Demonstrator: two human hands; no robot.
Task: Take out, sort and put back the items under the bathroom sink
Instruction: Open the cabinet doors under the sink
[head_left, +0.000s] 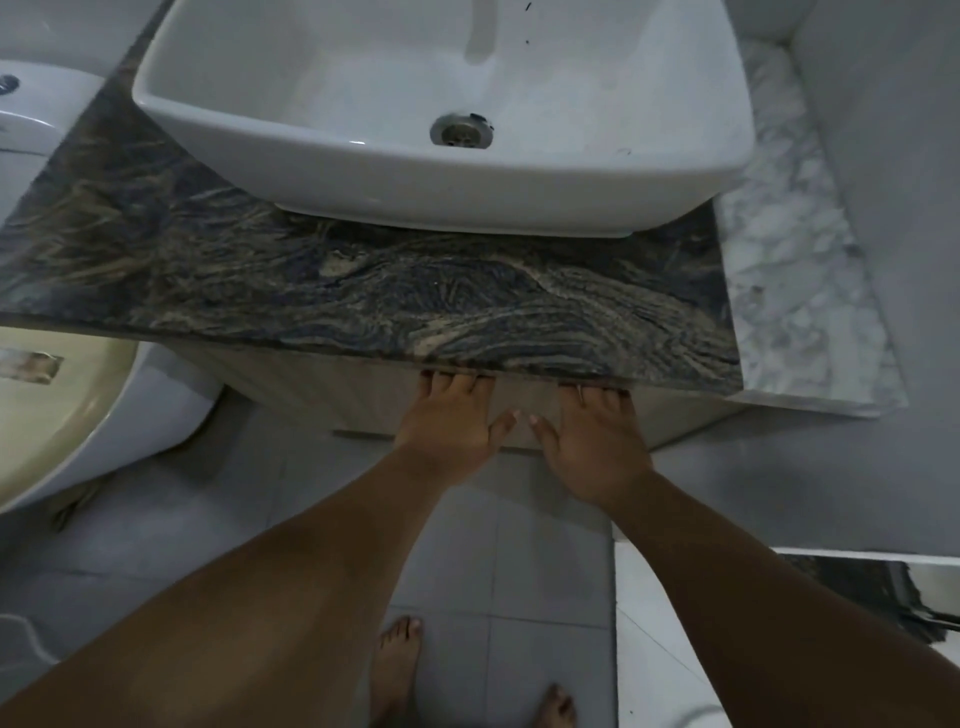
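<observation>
the task looks to be at its very start: the cabinet (524, 410) under the dark veined tabletop (363, 291) shows only its pale front from above, and none of the items stored below the sink (441, 119) can be seen, neither out on the floor (519, 545) nor on the stone. everything is left to do, as i judge it: opening up, taking out, sorting, putting back.

the left hand (449, 426) and the right hand (597, 441) both reach to the top edge of the cabinet front, just under the tabletop's lip. the fingers (457, 384) of each go up under that lip with their tips hidden, so i cannot tell whether they hook the edge or merely press it; the thumbs lie flat, pointing toward each other.

counted: two hands, one sink with one drain (461, 130), one cabinet, one toilet (62, 415) at the left, two bare feet (397, 660) below.
</observation>
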